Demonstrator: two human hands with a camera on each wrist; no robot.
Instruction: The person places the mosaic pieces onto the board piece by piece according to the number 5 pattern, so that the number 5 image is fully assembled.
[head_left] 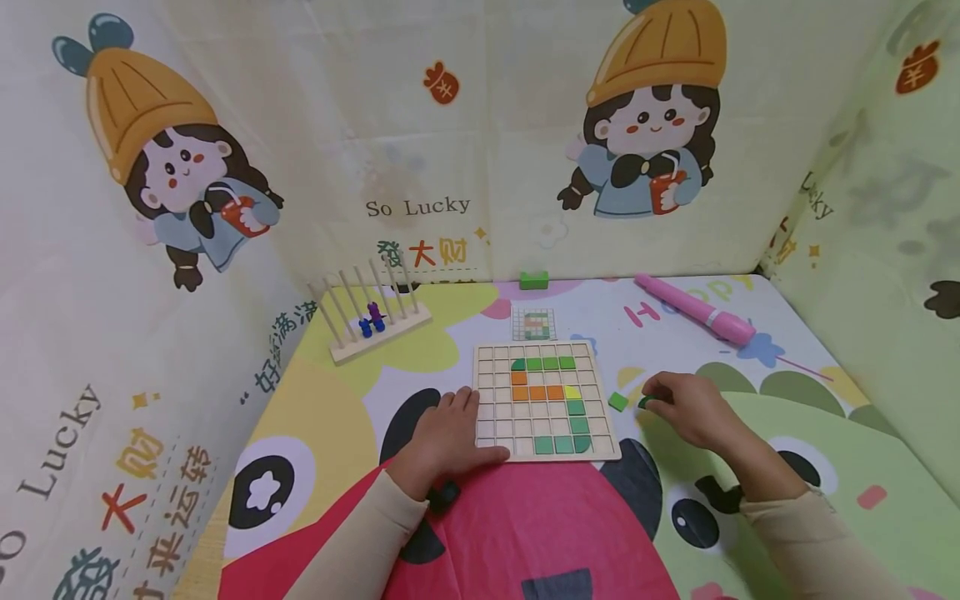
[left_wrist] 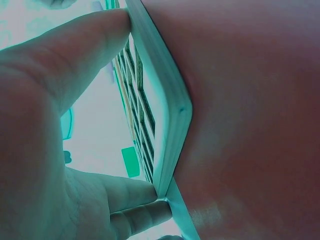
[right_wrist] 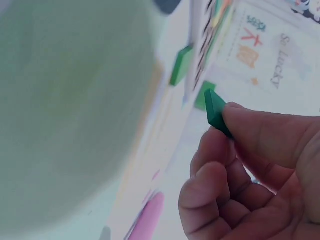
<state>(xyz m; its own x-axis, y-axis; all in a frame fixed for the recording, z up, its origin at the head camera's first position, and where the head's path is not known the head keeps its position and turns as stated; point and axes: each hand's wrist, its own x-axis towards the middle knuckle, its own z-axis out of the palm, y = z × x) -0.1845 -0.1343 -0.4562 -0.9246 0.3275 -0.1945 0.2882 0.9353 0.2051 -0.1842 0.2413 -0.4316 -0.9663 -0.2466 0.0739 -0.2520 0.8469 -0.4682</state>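
Note:
A square wooden grid board (head_left: pixel 495 425) lies in front of me, with orange, yellow and green tiles set in some cells. My left hand (head_left: pixel 442 437) rests at its near left corner. In the left wrist view the extended thumb (left_wrist: pixel 95 42) touches one edge of the board, and fingertips touch the adjoining edge. To the right of the board, my right hand (head_left: pixel 688 410) pinches a dark green tile (right_wrist: pixel 216 112) between thumb and forefinger, above the cloth. A loose green tile (head_left: pixel 618 402) lies between the board and that hand.
A small pattern card (head_left: pixel 534 323) lies just beyond the board, and a green block (head_left: pixel 534 281) stands farther back near the wall. At the back left is a wooden peg rack (head_left: pixel 382 333) holding blue and purple pieces. A pink pen-shaped object (head_left: pixel 697 310) lies back right.

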